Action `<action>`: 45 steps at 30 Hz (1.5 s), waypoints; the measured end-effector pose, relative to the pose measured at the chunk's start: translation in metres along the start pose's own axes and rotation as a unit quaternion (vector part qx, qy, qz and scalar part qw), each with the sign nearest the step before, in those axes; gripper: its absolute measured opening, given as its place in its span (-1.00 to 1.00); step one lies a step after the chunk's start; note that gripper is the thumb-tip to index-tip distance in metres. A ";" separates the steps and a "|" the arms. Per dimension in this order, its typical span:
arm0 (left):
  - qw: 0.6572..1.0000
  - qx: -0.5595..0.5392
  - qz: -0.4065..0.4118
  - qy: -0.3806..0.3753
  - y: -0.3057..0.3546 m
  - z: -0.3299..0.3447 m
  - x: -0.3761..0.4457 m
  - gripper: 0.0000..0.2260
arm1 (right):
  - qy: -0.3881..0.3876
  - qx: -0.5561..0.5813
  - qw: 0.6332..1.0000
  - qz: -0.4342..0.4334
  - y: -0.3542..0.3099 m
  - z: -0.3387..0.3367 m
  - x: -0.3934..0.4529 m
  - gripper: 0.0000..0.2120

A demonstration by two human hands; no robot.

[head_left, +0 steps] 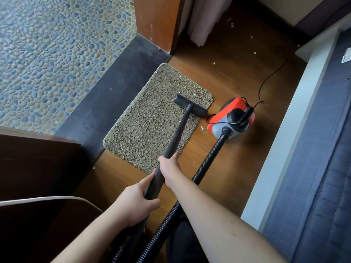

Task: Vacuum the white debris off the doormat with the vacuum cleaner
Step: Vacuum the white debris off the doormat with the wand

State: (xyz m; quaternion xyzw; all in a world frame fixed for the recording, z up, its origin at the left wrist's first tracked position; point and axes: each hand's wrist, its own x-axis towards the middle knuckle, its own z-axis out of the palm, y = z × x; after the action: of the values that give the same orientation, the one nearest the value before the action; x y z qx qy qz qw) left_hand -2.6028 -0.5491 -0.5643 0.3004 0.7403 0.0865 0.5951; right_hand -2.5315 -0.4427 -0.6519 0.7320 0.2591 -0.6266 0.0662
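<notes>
Two hands on the black wand [176,137]: right hand [169,170] clenched round it further down the tube, left hand [137,203] clenched round it just behind. Ahead of the grip, nozzle [190,107] sits flat on the doormat [152,118] near its far right corner. White debris [194,94] just past the nozzle, another fleck beside the tube. Red vacuum cleaner [232,116] on the wood floor [228,164], right of the grip, ribbed hose [205,164] trailing back under the right forearm
</notes>
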 end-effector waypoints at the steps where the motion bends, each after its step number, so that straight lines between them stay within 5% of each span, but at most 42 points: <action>1: 1.000 0.000 0.001 0.001 -0.004 0.000 -0.002 -0.25 | 0.001 0.003 1.000 -0.002 0.003 0.003 0.001 -0.32; 22: 1.000 -0.015 -0.011 0.000 -0.040 -0.006 -0.021 -0.22 | -0.024 -0.008 1.000 -0.009 0.020 0.031 -0.014 -0.31; 45: 0.996 -0.081 -0.004 -0.033 0.039 -0.008 0.034 -0.23 | 0.010 0.029 0.999 -0.043 -0.040 -0.016 0.029 -0.40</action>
State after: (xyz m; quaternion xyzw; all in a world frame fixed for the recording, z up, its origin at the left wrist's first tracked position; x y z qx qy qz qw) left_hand -2.6008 -0.4969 -0.5713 0.2510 0.7119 0.1343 0.6420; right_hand -2.5341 -0.3929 -0.6672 0.7280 0.2724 -0.6289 0.0152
